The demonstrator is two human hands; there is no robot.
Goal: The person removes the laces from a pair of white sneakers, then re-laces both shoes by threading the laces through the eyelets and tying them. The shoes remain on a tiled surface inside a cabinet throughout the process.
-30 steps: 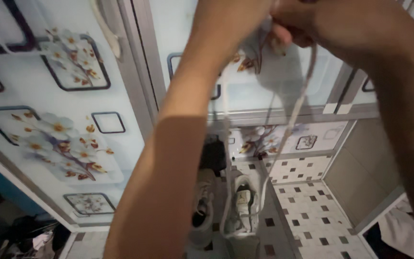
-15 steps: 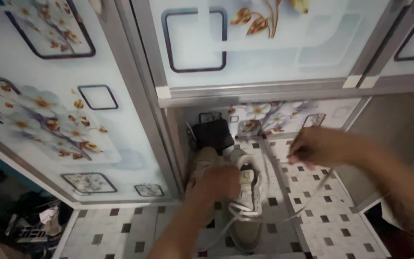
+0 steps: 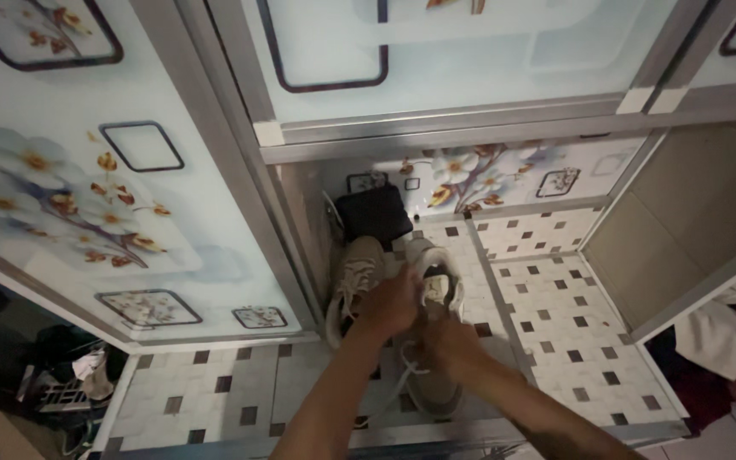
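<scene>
Nearest the camera, two bare forearms reach down onto the tiled floor (image 3: 555, 358) of a low cupboard compartment. The right hand (image 3: 446, 342) rests on the middle of a pale grey shoe (image 3: 433, 341), its fingers curled over the lacing area; whether they pinch the white lace (image 3: 402, 382) that trails off toward the near edge of the floor, I cannot tell. The left hand (image 3: 392, 304) sits just beyond it, fingers bent and closed around the shoe's tongue and collar. A second pale shoe (image 3: 353, 285) lies touching the first on its left, close to the cupboard's left wall. Behind both shoes, against the back wall, stands a black box-like object (image 3: 374, 216). Farther up, frosted sliding doors (image 3: 112, 187) with flower and square patterns fill the view. At the right edge, white cloth (image 3: 713, 336) lies outside the cupboard.
</scene>
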